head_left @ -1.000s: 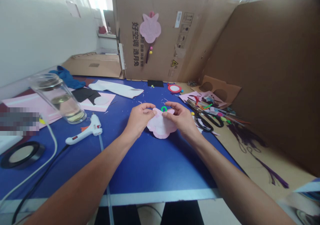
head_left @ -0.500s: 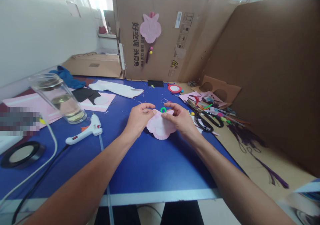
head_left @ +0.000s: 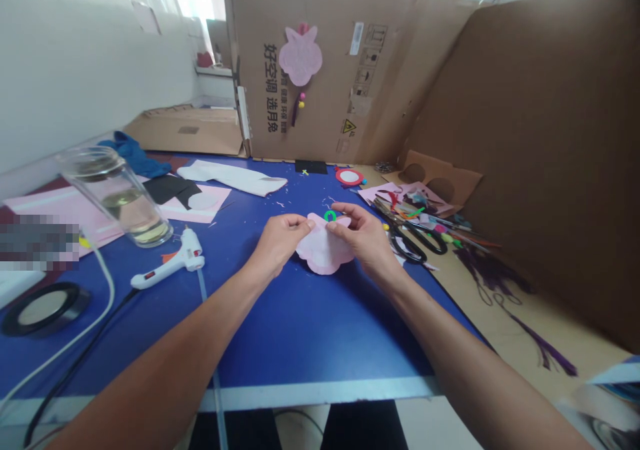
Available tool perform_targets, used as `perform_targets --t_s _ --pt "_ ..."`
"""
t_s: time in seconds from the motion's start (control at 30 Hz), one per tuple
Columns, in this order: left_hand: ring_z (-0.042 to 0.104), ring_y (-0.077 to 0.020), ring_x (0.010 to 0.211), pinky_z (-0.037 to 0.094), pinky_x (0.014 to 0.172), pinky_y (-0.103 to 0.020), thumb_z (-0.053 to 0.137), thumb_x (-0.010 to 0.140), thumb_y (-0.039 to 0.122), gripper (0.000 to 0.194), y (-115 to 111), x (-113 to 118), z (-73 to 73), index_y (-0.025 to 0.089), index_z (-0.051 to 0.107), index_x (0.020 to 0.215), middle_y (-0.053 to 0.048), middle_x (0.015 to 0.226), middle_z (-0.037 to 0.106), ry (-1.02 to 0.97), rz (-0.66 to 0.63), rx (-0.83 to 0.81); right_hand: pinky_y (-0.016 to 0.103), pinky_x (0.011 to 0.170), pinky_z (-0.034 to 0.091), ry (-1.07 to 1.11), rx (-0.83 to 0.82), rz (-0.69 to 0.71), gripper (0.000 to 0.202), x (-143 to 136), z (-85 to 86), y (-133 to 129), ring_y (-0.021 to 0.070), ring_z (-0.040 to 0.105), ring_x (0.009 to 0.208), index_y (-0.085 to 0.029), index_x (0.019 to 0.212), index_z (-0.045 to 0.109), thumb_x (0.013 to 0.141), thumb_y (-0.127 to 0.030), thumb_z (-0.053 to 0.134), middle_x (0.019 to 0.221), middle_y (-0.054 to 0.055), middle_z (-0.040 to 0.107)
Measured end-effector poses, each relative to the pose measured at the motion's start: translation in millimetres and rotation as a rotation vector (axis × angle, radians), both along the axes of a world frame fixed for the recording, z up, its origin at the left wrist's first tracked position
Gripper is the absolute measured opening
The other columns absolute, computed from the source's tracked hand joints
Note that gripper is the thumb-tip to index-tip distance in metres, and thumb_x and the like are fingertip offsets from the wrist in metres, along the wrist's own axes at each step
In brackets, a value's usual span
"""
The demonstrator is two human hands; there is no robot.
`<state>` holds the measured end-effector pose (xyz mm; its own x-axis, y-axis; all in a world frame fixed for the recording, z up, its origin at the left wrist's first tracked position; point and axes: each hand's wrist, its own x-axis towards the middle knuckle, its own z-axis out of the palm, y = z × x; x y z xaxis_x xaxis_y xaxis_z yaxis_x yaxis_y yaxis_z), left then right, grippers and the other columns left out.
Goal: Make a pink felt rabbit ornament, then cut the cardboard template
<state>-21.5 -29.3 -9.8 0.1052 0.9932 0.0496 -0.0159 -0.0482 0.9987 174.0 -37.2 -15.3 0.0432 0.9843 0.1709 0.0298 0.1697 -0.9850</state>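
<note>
Left hand (head_left: 280, 240), right hand (head_left: 367, 237): both pinching pink scalloped paper-like cutout (head_left: 325, 251) | bright-green ring (head_left: 330, 213) at upper edge | I'd press evenly.

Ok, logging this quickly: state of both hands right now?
Left hand: closed, holding the pink cutout.
Right hand: closed, holding the pink cutout's other side.

Pinching a pink cutout (head_left: 325, 253) with green ring (head_left: 326, 217) at its top in left hand (head_left: 280, 240) and right hand (head_left: 369, 238), between glue gun (head_left: 173, 264) and scissors (head_left: 399, 222).

Bare forearms (head_left: 200, 323) — black legwear (head_left: 365, 426)
</note>
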Motion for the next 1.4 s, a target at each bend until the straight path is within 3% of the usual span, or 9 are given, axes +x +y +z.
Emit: perform_targets --t_s 0.27,0.93,1.1,1.4 --pt "0.057 -0.0146 0.063 0.042 0.060 -0.027 0.083 0.078 0.041 0.023 -0.7 0.6 2.8 0.018 0.081 0.077 -0.002 0.073 0.072 0.024 0.043 0.008 0.034 0.066 0.046 0.001 -0.004 0.006 0.052 -0.4 -1.6 1.7 0.0194 0.061 0.070 -0.027 0.121 0.075 0.075 -0.045 0.092 0.084 0.000 0.071" --pt "0.058 -0.0144 0.062 0.042 0.058 -0.027 0.088 0.074 0.048 0.032 0.3 0.3 0.8 0.018 0.080 0.078 -0.003 0.073 0.073 -0.017 0.001 -0.007 0.032 0.065 0.047 0.028 0.016 -0.004 0.054 -0.2 -1.8 1.6 0.0185 0.061 0.071 -0.027 0.121 0.076 0.075 -0.047 0.093 0.085 -0.001 0.073" --pt "0.059 -0.0150 0.062 0.045 0.059 -0.027 0.093 0.069 0.047 0.034 0.3 0.6 3.5 0.017 0.079 0.076 -0.003 0.071 0.073 -0.059 0.048 -0.032 0.033 0.071 0.051 0.077 0.000 0.012 0.053 -2.0 -0.4 -0.2 0.0192 0.066 0.078 -0.025 0.119 0.076 0.074 -0.046 0.094 0.093 0.001 0.077" --pt "0.063 -0.0162 0.064 0.049 0.059 -0.028 0.089 0.076 0.045 0.030 -1.1 0.5 4.2 0.018 0.078 0.076 -0.004 0.072 0.073 -0.041 0.009 -0.064 0.032 0.071 0.051 0.081 0.022 -0.025 0.054 -0.7 2.5 -1.1 0.0195 0.066 0.079 -0.025 0.121 0.075 0.074 -0.045 0.093 0.093 0.001 0.077"
